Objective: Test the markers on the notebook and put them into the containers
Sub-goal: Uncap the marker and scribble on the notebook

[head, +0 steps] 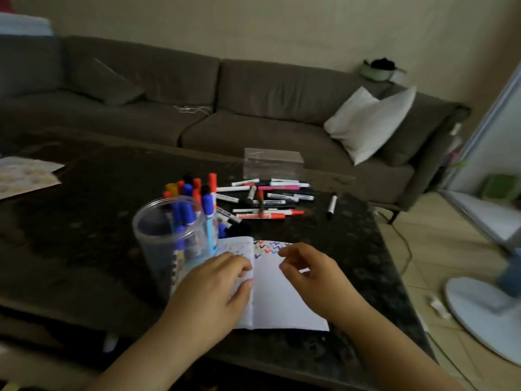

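The notebook (pixel 277 292) is lying open on the table (pixel 84 235), just beside the cup (pixel 166 238) of markers. The left hand (pixel 214 292) is pressing its left page, fingers loosely bent; the right hand (pixel 307 270) is hovering, fingers curled, holding nothing. Loose markers (pixel 267 200) are lying beyond: probably light, stiff, smooth and prone to rolling, so I would be pinching one mid-barrel

Left hand (pixel 214 289) hides notebook (pixel 282 294) left page; marker (pixel 270 198) labels blurred
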